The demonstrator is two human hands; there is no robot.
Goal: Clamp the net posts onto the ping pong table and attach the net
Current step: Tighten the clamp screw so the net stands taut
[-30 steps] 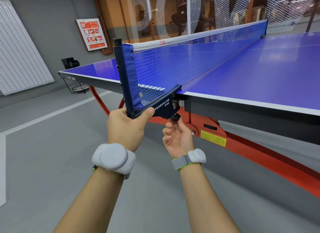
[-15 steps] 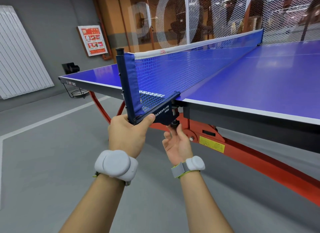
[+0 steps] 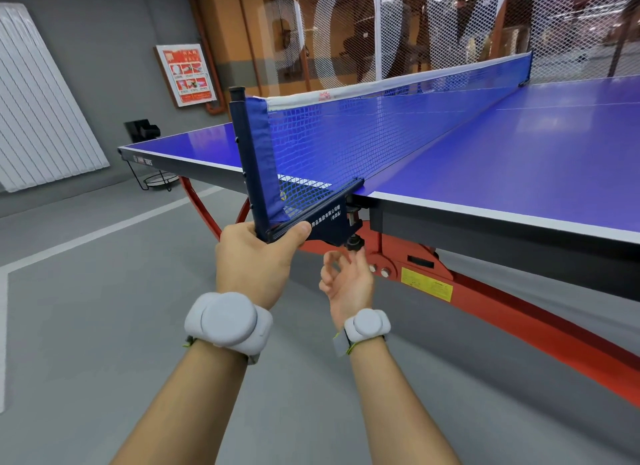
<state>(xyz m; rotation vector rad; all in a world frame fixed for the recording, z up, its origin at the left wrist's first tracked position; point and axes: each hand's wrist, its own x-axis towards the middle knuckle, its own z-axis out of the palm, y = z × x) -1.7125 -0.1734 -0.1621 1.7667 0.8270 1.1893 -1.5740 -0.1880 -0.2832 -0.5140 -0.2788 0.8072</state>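
Net (image 3: 363,132) already strung taut across the blue bench (image 3: 519,173), far post (image 3: 526,68) standing at the opposite edge. Near post (image 3: 247,159) seated on the bench edge, base wrapped in the left hand (image 3: 256,256). Right hand (image 3: 346,274) under the clamp screw (image 3: 354,243), fingertips loosely curled just at the knob, contact unclear; final tightening probably left.

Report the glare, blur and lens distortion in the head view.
Head view: soft glare patches on the blue table top; wide-angle lens bows the table's edge; right hand slightly motion-blurred under the clamp screw knob; left hand and net post sharp; background behind mesh hazy.
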